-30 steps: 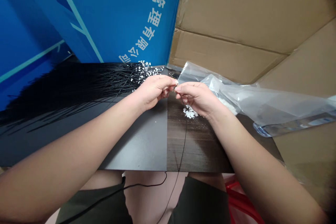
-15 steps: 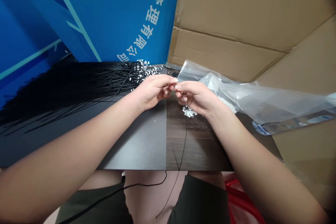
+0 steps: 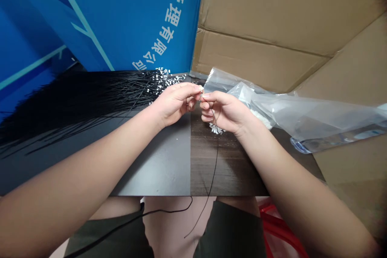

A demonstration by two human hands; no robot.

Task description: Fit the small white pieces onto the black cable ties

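My left hand (image 3: 178, 104) is closed in a pinch, with what looks like a small white connector (image 3: 201, 88) at its fingertips. Facing it, my right hand (image 3: 226, 112) pinches a thin black wire (image 3: 217, 165) close to its upper end. The wire hangs past the table edge towards my lap. Both sets of fingertips nearly touch, so the joint between wire and connector is mostly hidden. Below my right fingers lies a small pile of loose white connectors (image 3: 215, 129), partly covered by that hand.
A large bundle of black wires (image 3: 90, 92) with white-tipped ends (image 3: 163, 76) lies left on the table (image 3: 151, 173). Clear plastic bags (image 3: 302, 113) with white pieces spread to the right. A blue panel (image 3: 121, 16) and cardboard (image 3: 266, 8) stand behind. A black cord (image 3: 151, 213) crosses my lap.
My right fingertips have slid slightly down and apart from the left ones, and the right fingers have spread a little. The wire's hanging end has swung slightly up and right.
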